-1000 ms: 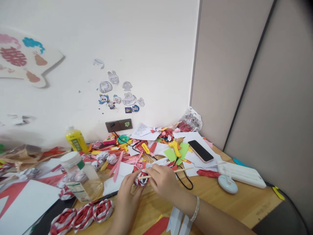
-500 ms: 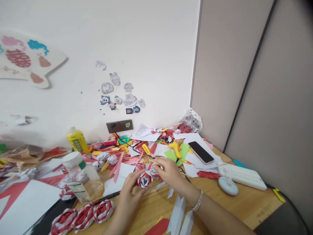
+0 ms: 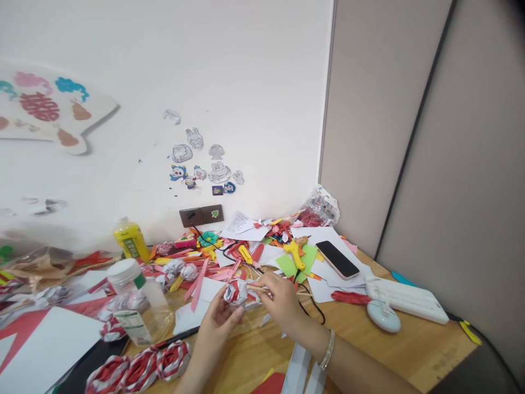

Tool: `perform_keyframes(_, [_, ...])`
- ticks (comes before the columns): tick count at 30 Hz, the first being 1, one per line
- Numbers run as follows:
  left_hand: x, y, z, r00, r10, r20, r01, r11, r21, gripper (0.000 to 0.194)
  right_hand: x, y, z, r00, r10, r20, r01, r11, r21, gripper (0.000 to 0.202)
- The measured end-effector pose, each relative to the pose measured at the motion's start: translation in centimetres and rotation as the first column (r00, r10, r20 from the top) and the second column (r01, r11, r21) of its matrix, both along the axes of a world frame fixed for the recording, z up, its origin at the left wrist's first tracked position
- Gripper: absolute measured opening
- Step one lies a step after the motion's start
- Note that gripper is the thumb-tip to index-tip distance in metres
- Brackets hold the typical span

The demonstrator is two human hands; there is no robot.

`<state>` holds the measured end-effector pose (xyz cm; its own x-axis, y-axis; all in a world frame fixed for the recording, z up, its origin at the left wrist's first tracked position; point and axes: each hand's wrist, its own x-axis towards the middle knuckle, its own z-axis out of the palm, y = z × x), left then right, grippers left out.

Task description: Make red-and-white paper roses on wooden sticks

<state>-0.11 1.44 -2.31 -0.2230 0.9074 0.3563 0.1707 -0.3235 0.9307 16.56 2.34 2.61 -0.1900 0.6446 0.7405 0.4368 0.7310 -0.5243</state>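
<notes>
My left hand (image 3: 221,323) is closed around a red-and-white paper rose (image 3: 236,293), its fingers and thumb cupping the bloom from the left and below. A thin wooden stick (image 3: 256,288) reaches from the rose toward my right hand (image 3: 281,300), which pinches it between thumb and fingers. Under my right forearm lie folded white paper strips (image 3: 297,365). A red paper piece (image 3: 268,384) sits at the near edge beside them. Several finished red-and-white paper roses (image 3: 141,369) rest to the left of my left forearm.
A clear jar (image 3: 141,306) and a yellow bottle (image 3: 131,239) stand on the left. A yellow glue gun (image 3: 294,255) lies on green paper, with a phone (image 3: 337,259) to its right. Paper scraps cover the back. A white power strip (image 3: 406,298) and a rounded device (image 3: 383,316) are at right.
The rose has turned in my left hand, so its side now shows instead of its dark centre. My right hand has shifted slightly right and down along the stick.
</notes>
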Motion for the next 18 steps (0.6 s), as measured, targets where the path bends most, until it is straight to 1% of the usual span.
perform_keyframes(2, [-0.1,0.0,0.1,1.000,0.012,-0.012,-0.012,1.000,-0.003,0.067,-0.1,0.0,0.0,0.997,-0.026,0.071,0.025,1.000,0.011,0.014])
perform_keyframes(5, [-0.2,-0.5,0.9,0.999,0.015,-0.047,-0.016,1.000,-0.016,0.062,0.0,-0.2,0.1,0.979,-0.055,0.197,0.052,0.998,0.017,0.016])
perform_keyframes(8, [0.1,-1.3,1.9,0.986,0.019,-0.165,-0.016,1.000,0.014,0.055,0.2,-0.3,0.3,0.957,-0.030,0.288,0.024,0.999,0.026,0.017])
perform_keyframes(10, [0.3,-1.7,2.4,0.964,0.056,-0.259,-0.046,0.998,0.047,0.050,0.3,-0.4,0.5,0.952,-0.031,0.304,0.020,0.999,0.039,0.021])
perform_keyframes(13, [0.4,-2.2,2.7,0.929,0.092,-0.358,-0.066,0.994,0.086,0.046,0.5,-0.3,0.6,0.960,-0.065,0.271,0.050,0.997,0.063,0.025])
perform_keyframes(15, [0.4,-2.2,2.6,0.910,0.094,-0.404,-0.055,0.993,0.108,0.043,0.5,-0.2,0.6,0.962,-0.083,0.259,0.063,0.994,0.085,0.025])
perform_keyframes(18, [0.1,-2.1,2.3,0.882,0.105,-0.459,-0.039,0.988,0.152,0.042,0.6,0.1,0.4,0.941,-0.136,0.311,0.101,0.987,0.127,0.024])
